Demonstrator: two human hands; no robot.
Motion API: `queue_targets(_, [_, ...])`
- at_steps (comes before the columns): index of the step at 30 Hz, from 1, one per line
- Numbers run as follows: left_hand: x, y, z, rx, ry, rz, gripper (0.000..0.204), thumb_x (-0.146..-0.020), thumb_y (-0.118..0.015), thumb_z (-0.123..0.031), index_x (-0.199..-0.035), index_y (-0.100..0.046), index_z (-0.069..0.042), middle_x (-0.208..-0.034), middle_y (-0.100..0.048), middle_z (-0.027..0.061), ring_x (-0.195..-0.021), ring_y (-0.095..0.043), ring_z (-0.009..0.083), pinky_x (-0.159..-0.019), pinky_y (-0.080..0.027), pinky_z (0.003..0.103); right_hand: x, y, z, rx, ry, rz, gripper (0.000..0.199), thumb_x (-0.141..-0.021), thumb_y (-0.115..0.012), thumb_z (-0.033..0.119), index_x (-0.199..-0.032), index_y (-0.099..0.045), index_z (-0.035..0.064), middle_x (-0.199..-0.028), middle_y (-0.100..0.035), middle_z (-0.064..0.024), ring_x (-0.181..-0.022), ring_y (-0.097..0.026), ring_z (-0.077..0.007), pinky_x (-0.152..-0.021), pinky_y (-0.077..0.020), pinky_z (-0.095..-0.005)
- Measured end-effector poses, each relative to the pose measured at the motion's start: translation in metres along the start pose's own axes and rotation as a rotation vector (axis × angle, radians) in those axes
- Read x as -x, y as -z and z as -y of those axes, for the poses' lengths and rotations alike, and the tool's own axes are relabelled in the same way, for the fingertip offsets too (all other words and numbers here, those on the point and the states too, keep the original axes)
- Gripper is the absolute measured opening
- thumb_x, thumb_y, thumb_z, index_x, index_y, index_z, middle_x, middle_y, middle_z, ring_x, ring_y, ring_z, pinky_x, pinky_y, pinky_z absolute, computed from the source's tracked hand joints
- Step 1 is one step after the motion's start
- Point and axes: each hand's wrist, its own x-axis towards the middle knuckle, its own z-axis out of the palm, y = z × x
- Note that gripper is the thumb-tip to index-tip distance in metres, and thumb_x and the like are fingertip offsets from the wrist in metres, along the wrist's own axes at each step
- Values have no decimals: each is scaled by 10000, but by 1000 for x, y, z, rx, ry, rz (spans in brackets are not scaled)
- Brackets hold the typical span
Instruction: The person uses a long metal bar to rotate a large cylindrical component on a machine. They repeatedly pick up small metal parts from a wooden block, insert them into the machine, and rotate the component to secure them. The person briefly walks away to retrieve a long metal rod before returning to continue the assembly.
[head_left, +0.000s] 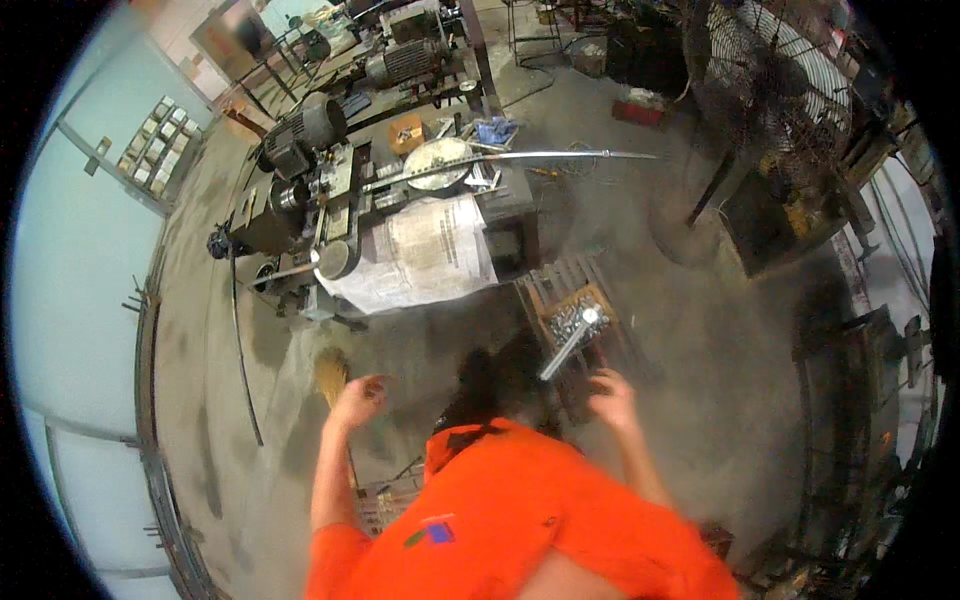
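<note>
My left hand hangs in the air beside the bristles of a straw broom, its fingers loosely bent and nothing visible in them. On the other side, my right hand is held out with its fingers apart and no object in it. Just beyond the right hand, a bright metal bar with a pale round end lies slanted over a shallow box of small shiny metal parts. That box rests on a slatted wooden pallet.
Ahead stands a machine bench with a printed sheet, a round pale tray, a long metal rod and electric motors. A large caged fan is at the far right. A thin bar lies on the left floor.
</note>
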Motion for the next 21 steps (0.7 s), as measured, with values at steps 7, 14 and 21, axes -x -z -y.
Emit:
queue_targets(7, [-111,143,66,-162,-140,-285,400,-740,-609,-125,-1119,-542,-14,-904,-629,180,-786,-617,277,-690,-473,353,-22,-22,-27,-36,-146,-383,275,-564,-602,43,-821,-646,-46,-1156,-544,-178,-886,-620,-263,-740,-501,-327])
queue_targets(14, [-211,203,130,53,-259,-542,298,-769,-605,-104,-1054,-583,-20,-633,-585,93,-564,-537,125,-525,-419,290,-123,-100,137,455,-181,-366,259,-582,-540,110,-782,-660,-1,-737,-625,-190,-686,-626,-267,-633,-471,-322])
queue_targets(21, [-290,225,164,185,-305,-606,305,-722,-548,-17,-1017,-614,-58,-834,-637,134,-706,-610,246,-677,-463,311,-294,-183,234,322,34,-182,316,-618,-526,46,-915,-629,11,-741,-627,-154,-707,-616,-185,-665,-460,-285])
